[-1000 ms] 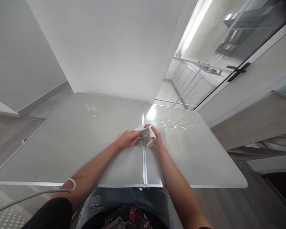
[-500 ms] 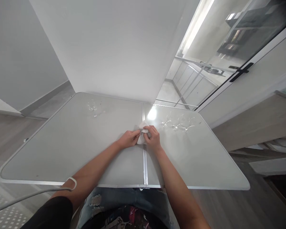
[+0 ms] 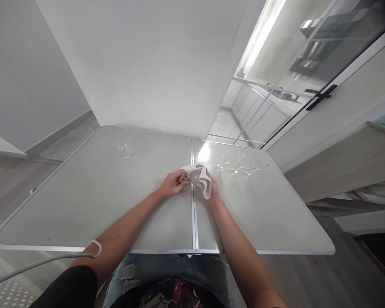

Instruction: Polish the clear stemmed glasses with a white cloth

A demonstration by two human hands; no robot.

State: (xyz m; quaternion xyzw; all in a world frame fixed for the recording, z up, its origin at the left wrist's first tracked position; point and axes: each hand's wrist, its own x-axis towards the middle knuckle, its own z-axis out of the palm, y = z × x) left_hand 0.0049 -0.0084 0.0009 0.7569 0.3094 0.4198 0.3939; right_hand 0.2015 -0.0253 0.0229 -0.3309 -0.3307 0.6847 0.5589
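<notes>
Above the table's centre seam I hold a clear glass (image 3: 195, 178), partly wrapped in a white cloth (image 3: 206, 185). My left hand (image 3: 172, 185) is closed at the glass's left end, with its fingertips pinched there; the part they grip is mostly hidden. Around the other end curls my right hand (image 3: 214, 185), holding the cloth against the glass. Part of the glass bowl shows between the folds of cloth.
Three clear stemmed glasses stand to the right: one glass (image 3: 220, 168), a second glass (image 3: 234, 171) and a third glass (image 3: 249, 174). Another clear glass (image 3: 123, 147) is at the far left of the grey folding table (image 3: 83, 205). A white cable (image 3: 51, 259) crosses near my left forearm.
The cloth has gone from bunched between my fingers to spread around the glass, whose bowl now shows. My right hand has turned and shifted slightly right; my left hand stays close by.
</notes>
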